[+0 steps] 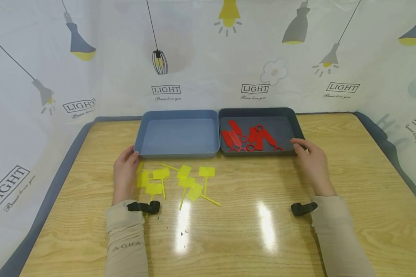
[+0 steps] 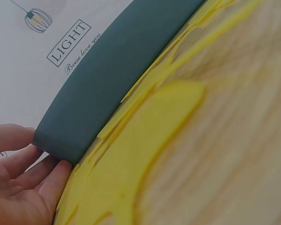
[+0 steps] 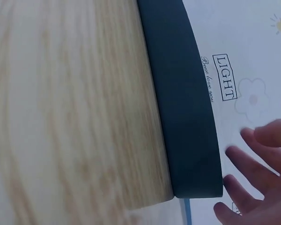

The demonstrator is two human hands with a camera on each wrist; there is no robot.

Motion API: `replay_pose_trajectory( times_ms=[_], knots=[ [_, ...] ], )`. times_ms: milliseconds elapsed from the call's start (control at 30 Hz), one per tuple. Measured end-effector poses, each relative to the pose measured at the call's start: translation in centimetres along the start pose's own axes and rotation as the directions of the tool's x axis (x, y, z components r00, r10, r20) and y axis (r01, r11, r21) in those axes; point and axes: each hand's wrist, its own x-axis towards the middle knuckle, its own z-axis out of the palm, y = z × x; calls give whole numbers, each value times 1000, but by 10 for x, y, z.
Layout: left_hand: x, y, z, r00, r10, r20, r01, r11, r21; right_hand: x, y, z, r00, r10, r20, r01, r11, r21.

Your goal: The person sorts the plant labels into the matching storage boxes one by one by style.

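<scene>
At the front left corner of the blue tray (image 1: 178, 154), my left hand (image 1: 124, 171) holds on, thumb tip by the rim and fingers against the lower corner, as the left wrist view shows. Some fingertips there are hidden behind the wall. My right hand (image 1: 313, 163) is beside the front right corner of the dark grey tray (image 1: 287, 132). In the right wrist view its fingers (image 3: 250, 164) are spread, holding nothing. Several red flat pieces with ring ends (image 1: 260, 136) lie inside the dark tray. Near my left hand are several yellow plant tags (image 1: 154, 188).
Both trays stand side by side at the back of the wooden table (image 1: 239, 227). Behind them hangs a white cloth (image 1: 208, 69) printed with lamps. Small dark specks (image 1: 183, 233) dot the tabletop in front of the tags.
</scene>
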Motion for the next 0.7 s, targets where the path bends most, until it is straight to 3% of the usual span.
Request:
replay_pose_trajectory(
  times_ms=[167, 400, 700],
  knots=[
    [1, 0, 0, 1000, -1, -3, 1, 1000, -7, 1, 5, -4, 999, 13, -42, -7, 990, 144],
    [1, 0, 0, 1000, -4, -9, 4, 1000, -4, 3, 10, -8, 994, 108, -6, -102, 950, 294],
    [0, 0, 2, 1000, 6, -26, -7, 1000, -26, 10, 19, -3, 987, 156, 48, -161, 891, 424]
  ],
)
